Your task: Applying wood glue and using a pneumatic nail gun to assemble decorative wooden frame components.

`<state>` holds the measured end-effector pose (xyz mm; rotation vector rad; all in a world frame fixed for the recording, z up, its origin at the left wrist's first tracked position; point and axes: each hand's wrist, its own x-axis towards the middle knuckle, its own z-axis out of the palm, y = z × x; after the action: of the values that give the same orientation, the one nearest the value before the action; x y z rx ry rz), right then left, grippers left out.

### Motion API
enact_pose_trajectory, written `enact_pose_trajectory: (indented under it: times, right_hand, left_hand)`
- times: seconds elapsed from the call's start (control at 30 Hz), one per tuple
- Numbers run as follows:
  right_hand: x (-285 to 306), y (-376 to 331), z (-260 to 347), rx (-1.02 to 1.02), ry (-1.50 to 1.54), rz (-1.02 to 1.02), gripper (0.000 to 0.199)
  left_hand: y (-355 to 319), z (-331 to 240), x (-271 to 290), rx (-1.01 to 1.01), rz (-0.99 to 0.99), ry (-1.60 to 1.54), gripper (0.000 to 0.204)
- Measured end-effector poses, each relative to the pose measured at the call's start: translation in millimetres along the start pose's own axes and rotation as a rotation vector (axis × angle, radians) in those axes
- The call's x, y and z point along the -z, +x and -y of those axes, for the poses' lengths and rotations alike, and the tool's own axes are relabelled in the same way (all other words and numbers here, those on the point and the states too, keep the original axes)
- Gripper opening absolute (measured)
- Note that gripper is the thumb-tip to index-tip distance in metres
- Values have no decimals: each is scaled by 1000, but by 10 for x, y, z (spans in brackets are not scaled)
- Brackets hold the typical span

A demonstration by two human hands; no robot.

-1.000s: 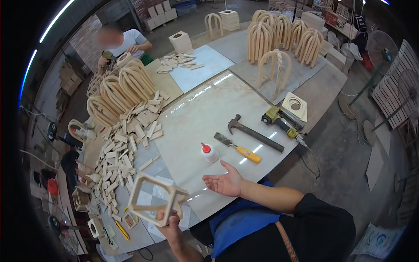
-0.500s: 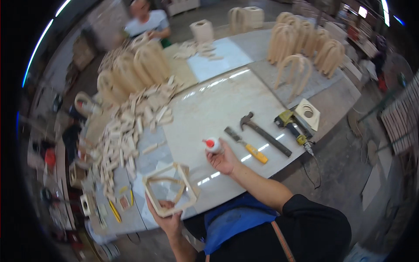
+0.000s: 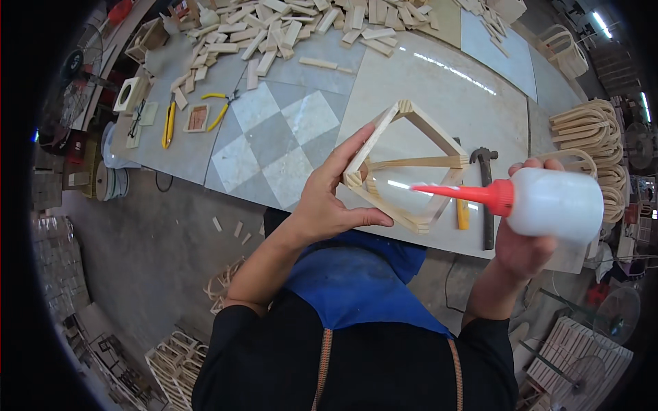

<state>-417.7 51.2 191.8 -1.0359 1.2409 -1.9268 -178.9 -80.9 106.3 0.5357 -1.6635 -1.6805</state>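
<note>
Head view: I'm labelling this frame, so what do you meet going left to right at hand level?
Left hand → square wooden frame it holds → red nozzle → hammer on the table → white glue bottle in the right hand.

A long pale worktable (image 3: 439, 75) (part checkered tile) stands on grey concrete floor (image 3: 151, 253) under ceiling strip lights (image 3: 603, 19).

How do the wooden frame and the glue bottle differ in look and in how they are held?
The wooden frame is pale, open and angular; the glue bottle is white, rounded and closed, with a red nozzle. The left hand pinches the frame at one side; the right hand wraps the bottle from below. Both are held up above the table.
</note>
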Motion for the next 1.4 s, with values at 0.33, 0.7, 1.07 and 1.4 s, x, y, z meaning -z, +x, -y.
enact_pose_trajectory:
  times: [0.33,0.7,1.07,1.4]
  right_hand:
    - [-179,-50,-101,122,-185,227,104]
    - [-279,-68,-71,90,-339,140,101]
    - [-294,-90,-90,137,-407,99,102]
    - [-309,-91,-83,127,-319,113,111]
  left_hand:
    - [-17,-30,45,75,53,38,114]
    - [-6,54,35,-145,48,134,114]
    - [-30,58,9,-163,57,150,113]
    - [-30,53,-4,-166,41,151,114]
